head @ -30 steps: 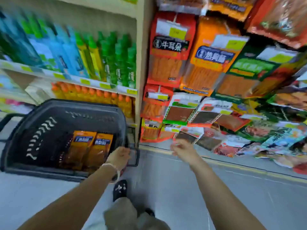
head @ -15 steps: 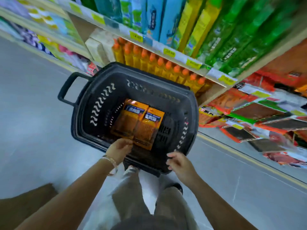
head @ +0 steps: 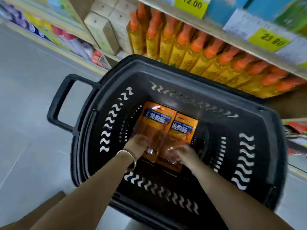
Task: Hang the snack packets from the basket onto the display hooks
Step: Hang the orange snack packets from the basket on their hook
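Two orange snack packets lie side by side on the floor of a black plastic basket (head: 259, 146). My left hand (head: 138, 145), with a bracelet on the wrist, rests on the lower end of the left packet (head: 157, 120). My right hand (head: 182, 154) lies on the lower end of the right packet (head: 182, 128), fingers curled at its clear bottom edge. How firmly either hand grips is blurred. The display hooks are out of view.
The basket stands on a grey floor (head: 29, 113), its handle (head: 61, 103) pointing left. Behind it a low shelf holds a row of yellow bottles with orange caps (head: 199, 52). Yellow price tags (head: 191, 5) line the shelf edge above. Hanging packets (head: 295, 128) show at the right edge.
My view has dropped from the hanging display to the basket. Both hands moved from the basket rim down inside, onto the two orange packets.
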### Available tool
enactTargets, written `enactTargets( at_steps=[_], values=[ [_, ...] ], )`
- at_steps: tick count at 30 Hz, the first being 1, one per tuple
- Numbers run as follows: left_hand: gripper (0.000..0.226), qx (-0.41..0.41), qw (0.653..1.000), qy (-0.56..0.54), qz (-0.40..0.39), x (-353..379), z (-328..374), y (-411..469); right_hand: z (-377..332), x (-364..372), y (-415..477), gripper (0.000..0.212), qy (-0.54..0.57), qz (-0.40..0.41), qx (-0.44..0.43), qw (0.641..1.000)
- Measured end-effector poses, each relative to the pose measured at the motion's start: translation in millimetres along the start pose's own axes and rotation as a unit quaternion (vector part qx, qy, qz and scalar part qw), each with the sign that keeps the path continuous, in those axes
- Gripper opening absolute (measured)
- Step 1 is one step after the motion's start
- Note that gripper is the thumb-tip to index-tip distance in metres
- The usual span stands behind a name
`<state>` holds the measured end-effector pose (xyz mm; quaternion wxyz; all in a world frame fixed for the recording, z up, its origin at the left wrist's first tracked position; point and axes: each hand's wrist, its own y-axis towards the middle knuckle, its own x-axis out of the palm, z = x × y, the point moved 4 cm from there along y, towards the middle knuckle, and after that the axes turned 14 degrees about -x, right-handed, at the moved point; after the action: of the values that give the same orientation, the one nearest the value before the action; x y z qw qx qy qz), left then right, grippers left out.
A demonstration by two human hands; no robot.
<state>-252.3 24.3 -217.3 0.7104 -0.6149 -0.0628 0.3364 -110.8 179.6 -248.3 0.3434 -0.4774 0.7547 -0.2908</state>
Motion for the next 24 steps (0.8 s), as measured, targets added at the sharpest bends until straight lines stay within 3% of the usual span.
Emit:
enactTargets(
  at_steps=[4,7,13,19,24],
  values=[
    [0.022,-0.010,1.000,0.016,0.006,-0.1,-4.6,20.7,19.1,24.8,50.4,0.040,0.049,0.060,0.067,0.995],
    [0.020,-0.015,0.999,0.026,0.018,-4.7,-8.0,37.1,29.0,57.9,80.9,0.050,0.088,0.084,0.078,0.989],
    [0.024,0.013,0.998,0.038,0.055,-9.6,-3.2,45.3,38.0,68.2,86.9,0.019,0.138,0.140,0.027,0.980],
    [0.021,0.005,0.998,0.048,0.034,-3.0,-1.5,45.0,50.3,20.4,47.6,0.017,0.168,0.171,0.023,0.971],
    [0.026,0.006,0.998,0.049,0.043,1.7,-3.3,43.9,42.4,-0.6,24.4,0.008,0.310,0.174,0.039,0.934]
  ],
)
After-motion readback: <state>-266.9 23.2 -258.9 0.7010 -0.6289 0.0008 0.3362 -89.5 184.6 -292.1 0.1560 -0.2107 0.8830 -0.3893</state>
